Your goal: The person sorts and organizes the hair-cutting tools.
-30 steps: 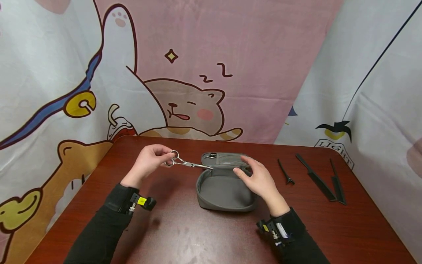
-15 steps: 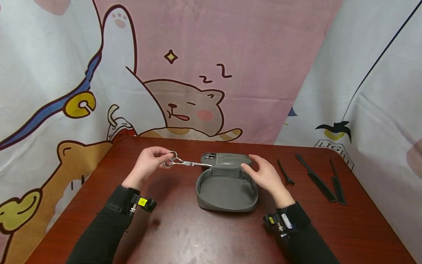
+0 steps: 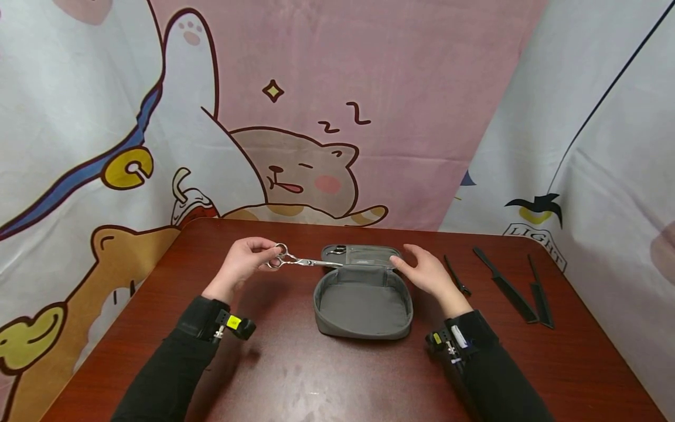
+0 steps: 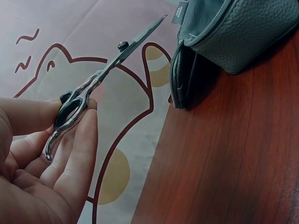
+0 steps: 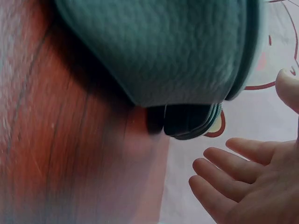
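Note:
My left hand [image 3: 244,262] pinches silver hairdressing scissors [image 4: 105,70] by their finger loops, thumb against fingers. In the head view the blades point right and overlap the lid edge of an unzipped grey case [image 3: 364,329]. The case lies with its lid [image 3: 369,254] folded back, and the tray part holds nothing. Metal loops [image 3: 336,250] of another tool show in the lid's left pocket. At the lid's right side is my right hand [image 3: 426,272], its thumb tip close to the lid edge. In the right wrist view its fingers [image 5: 233,163] are extended and hold nothing.
To the right on the brown table [image 3: 316,387] lie a black hair clip [image 3: 456,275] and two black combs, a larger comb [image 3: 506,285] and a narrower comb [image 3: 540,296]. A printed cloth [image 3: 411,117] hangs behind the table.
My right hand has drawn back rightward from over the lid to beside it. My left hand has shifted slightly right and down with the scissors. The case has stayed in place.

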The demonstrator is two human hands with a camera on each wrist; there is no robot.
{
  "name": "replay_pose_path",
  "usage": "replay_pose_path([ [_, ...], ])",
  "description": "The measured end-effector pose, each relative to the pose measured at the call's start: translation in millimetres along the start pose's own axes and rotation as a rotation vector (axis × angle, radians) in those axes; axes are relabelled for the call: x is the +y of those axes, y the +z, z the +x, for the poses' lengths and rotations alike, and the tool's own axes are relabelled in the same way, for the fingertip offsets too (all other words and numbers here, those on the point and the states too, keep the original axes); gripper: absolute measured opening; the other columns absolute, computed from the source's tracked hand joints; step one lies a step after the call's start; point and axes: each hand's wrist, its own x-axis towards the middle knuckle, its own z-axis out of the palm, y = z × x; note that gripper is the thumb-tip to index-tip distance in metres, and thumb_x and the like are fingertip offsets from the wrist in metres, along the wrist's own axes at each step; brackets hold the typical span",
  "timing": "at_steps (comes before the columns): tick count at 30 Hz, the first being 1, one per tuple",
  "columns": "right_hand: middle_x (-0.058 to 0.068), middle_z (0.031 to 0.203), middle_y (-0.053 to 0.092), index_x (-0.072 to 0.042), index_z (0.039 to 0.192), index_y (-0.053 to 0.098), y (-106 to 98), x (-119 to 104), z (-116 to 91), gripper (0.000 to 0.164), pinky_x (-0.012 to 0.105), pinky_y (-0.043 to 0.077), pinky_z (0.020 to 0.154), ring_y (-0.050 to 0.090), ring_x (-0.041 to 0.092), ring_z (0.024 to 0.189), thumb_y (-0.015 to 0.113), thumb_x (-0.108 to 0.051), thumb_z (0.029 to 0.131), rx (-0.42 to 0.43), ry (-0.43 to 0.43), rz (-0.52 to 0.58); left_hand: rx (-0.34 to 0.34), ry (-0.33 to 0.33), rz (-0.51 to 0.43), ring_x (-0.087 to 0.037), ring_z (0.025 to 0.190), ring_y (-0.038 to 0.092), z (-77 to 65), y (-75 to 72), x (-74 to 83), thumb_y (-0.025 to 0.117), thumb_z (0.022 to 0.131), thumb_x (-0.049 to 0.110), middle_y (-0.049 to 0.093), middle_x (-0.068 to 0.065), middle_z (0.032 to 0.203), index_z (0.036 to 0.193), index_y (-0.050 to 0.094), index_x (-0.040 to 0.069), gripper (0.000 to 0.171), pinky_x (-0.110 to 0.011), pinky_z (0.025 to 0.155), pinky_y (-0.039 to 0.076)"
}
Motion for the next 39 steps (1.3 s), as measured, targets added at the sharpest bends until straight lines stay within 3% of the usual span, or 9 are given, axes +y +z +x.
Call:
replay_pose_path([
  [9, 0.031, 0.149, 0.037, 0.008, 0.149, 0.033, 1, 8, 13, 0.075, 0.059, 0.035, 0.104, 0.039, 0.047, 0.134, 0.050, -0.049, 0.101, -0.065, 0.080, 0.053, 0.008, -0.038, -0.030, -0.017, 0.072, 0.069, 5.0, 3.4, -6.6, 0.070, 0.093, 0.008, 0.070, -0.007, 0.087, 0.109, 0.065, -0.013, 0.026, -0.048, 0.080, 0.056],
  [15, 0.032, 0.147, 0.039, 0.009, 0.147, 0.035, 5, 13, 22, 0.074, 0.057, 0.037, 0.104, 0.043, 0.046, 0.131, 0.051, -0.047, 0.101, -0.090, 0.126, 0.089, 0.015, -0.058, -0.047, -0.018, 0.072, 0.069, 5.4, 5.9, -7.7, 0.069, 0.093, 0.006, 0.070, -0.006, 0.086, 0.109, 0.065, -0.013, 0.025, -0.043, 0.077, 0.057],
  [22, 0.036, 0.148, 0.031, 0.015, 0.147, 0.028, 9, 17, 30, 0.071, 0.045, 0.051, 0.092, 0.053, 0.044, 0.121, 0.052, -0.036, 0.103, -0.190, 0.175, 0.282, 0.026, -0.084, -0.072, -0.014, 0.070, 0.067, 5.8, 6.5, -10.5, 0.069, 0.093, 0.005, 0.069, -0.007, 0.087, 0.111, 0.064, -0.013, 0.026, -0.040, 0.077, 0.058],
  [31, 0.033, 0.138, 0.044, 0.016, 0.144, 0.034, 14, 22, 37, 0.062, 0.043, 0.051, 0.092, 0.054, 0.041, 0.117, 0.049, -0.031, 0.106, -0.191, 0.227, 0.375, 0.030, -0.127, -0.118, -0.015, 0.069, 0.066, 5.0, 6.1, -14.0, 0.071, 0.092, 0.007, 0.069, -0.011, 0.089, 0.112, 0.064, -0.012, 0.028, -0.037, 0.073, 0.058],
  [39, 0.035, 0.143, 0.039, 0.018, 0.143, 0.033, 17, 27, 40, 0.055, 0.045, 0.048, 0.097, 0.046, 0.044, 0.128, 0.041, -0.024, 0.108, -0.214, 0.252, 0.453, 0.040, -0.117, -0.131, -0.015, 0.068, 0.067, 5.6, 6.0, -17.1, 0.071, 0.092, 0.006, 0.069, -0.006, 0.083, 0.111, 0.064, -0.014, 0.029, -0.035, 0.070, 0.058],
])
